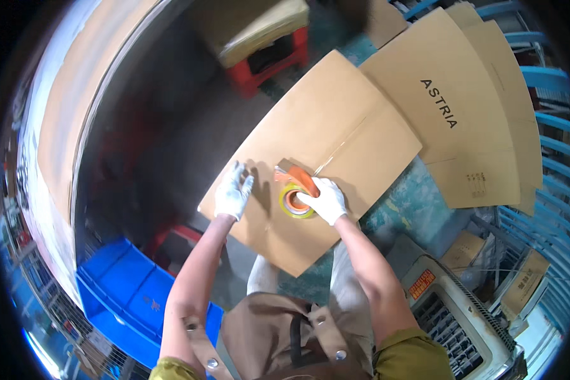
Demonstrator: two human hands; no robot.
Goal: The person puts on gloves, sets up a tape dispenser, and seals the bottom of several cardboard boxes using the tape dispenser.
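A brown cardboard box lies before me, its broad face turned up and a strip of clear tape along its seam. My right hand, in a white glove, is wrapped round the handle of an orange tape dispenser. A roll of yellowish tape sits on the dispenser, over the near part of the box. My left hand, also gloved in white, is over the box's left edge with fingers stretched out. Nothing shows in it, and whether it presses on the cardboard I cannot tell.
Flattened cardboard sheets lean at the right against blue railings. A blue plastic bin stands at my lower left, a grey machine with a grille at my lower right. Beyond the box is a red stool with cardboard on it.
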